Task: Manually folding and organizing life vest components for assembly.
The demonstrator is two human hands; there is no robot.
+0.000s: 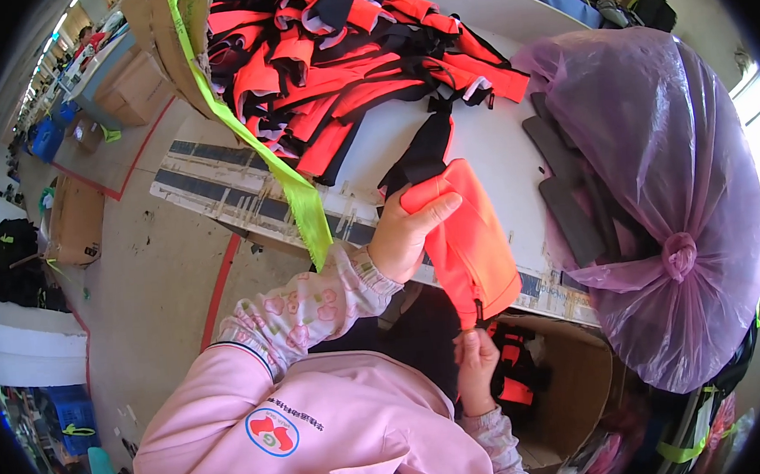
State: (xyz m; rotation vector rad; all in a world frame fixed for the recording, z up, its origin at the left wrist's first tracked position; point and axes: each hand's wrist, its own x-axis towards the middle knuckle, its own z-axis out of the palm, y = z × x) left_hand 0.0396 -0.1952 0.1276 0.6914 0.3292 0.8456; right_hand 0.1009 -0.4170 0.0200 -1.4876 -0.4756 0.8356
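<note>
A bright orange and black sewn fabric piece [477, 239] hangs over the table's near edge. My left hand [404, 233] is closed round its upper part, the thumb lying across the orange cloth. At its lower tip, beside a small dark zipper pull [478, 308], my right hand [476, 360] pinches the end of the piece. The black part of the piece stretches up toward a big heap of similar orange and black pieces [333, 73] on the white table [508, 175].
A neon yellow strip [259, 144] hangs from a cardboard box edge at the left. On the right sits a knotted, translucent purple bag [658, 173], with dark grey flat pieces [568, 219] beside it. Below the table, an open carton [576, 391] holds more orange and black pieces.
</note>
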